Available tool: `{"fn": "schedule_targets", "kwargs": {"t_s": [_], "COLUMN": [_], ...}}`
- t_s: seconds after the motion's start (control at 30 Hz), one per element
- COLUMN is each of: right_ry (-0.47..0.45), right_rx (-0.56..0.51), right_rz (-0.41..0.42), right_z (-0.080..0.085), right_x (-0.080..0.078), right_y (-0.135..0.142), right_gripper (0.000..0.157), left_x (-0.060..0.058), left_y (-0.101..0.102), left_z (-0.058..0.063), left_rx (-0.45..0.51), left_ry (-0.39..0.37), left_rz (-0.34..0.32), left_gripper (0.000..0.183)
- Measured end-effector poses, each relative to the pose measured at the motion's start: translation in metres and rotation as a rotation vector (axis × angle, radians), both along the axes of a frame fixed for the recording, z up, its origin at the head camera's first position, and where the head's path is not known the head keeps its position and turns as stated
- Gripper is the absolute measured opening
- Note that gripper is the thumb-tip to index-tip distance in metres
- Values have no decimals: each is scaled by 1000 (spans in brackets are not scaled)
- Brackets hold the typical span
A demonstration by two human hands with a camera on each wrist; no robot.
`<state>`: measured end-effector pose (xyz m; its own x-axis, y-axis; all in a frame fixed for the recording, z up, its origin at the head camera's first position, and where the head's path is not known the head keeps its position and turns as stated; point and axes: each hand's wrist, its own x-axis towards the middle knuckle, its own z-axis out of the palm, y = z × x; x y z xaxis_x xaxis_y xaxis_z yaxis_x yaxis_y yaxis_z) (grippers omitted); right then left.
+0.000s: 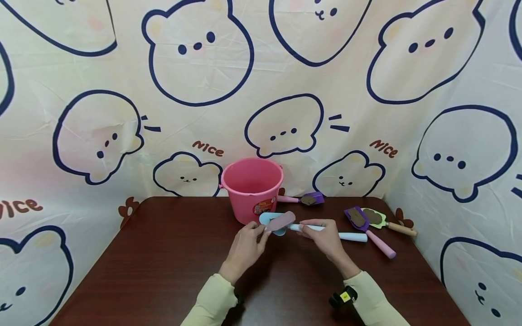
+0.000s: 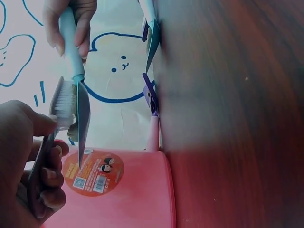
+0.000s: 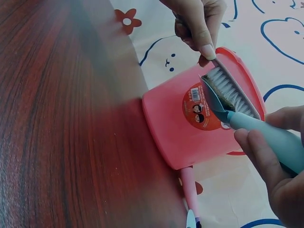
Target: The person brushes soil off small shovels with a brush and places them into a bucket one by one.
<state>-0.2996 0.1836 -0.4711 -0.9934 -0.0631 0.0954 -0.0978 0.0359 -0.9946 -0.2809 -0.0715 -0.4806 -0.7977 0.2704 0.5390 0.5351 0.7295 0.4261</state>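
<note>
My left hand (image 1: 244,248) holds a scrub brush (image 1: 282,221) with a mauve back and white bristles (image 2: 64,105). With my right hand (image 1: 327,239) I grip the pale-blue handle (image 3: 270,137) of a toy shovel (image 1: 267,218). Brown dirt clings to the face of its blade (image 2: 83,121), and the bristles press against that dirt. Both tools are held just in front of the pink bucket (image 1: 253,199), above the table. A pale-blue handle end (image 1: 354,237) shows beyond my right hand; whether it belongs to the held shovel, I cannot tell.
Behind the bucket's right side lies a purple shovel (image 1: 311,198) with dirt on it. Another purple shovel (image 1: 359,218) with a pink handle and a green shovel (image 1: 377,217) with a wooden handle, both dirty, lie at the right of the brown table (image 1: 171,258). Patterned cloth (image 1: 195,131) surrounds it.
</note>
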Motion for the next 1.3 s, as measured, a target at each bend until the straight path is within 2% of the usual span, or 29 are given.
{"fn": "schedule_targets", "kwargs": {"t_s": [0.07, 0.3, 0.53, 0.77, 1.13, 1.3], "right_ry": [-4, -3, 2, -11, -3, -11], "right_rx": [-3, -2, 5, 4, 17, 29], "right_rz": [1, 0, -13, 10, 26, 10], "right_z": [0, -2, 0, 1, 6, 6], "right_x": [-1, -3, -2, -3, -3, -1], "right_y": [1, 3, 4, 6, 8, 11], "right_gripper": [26, 30, 22, 25, 29, 29], "left_x": [-1, -4, -7, -10, -12, -12], "left_y": [-2, -9, -19, -27, -38, -46], "left_z": [0, 1, 2, 6, 18, 18], "left_rx": [-14, -51, -51, -53, -45, -16], "left_ry": [13, -23, -39, -87, -47, -50], "left_rz": [6, 22, 53, 30, 35, 51], "left_gripper": [24, 26, 24, 28, 25, 24]}}
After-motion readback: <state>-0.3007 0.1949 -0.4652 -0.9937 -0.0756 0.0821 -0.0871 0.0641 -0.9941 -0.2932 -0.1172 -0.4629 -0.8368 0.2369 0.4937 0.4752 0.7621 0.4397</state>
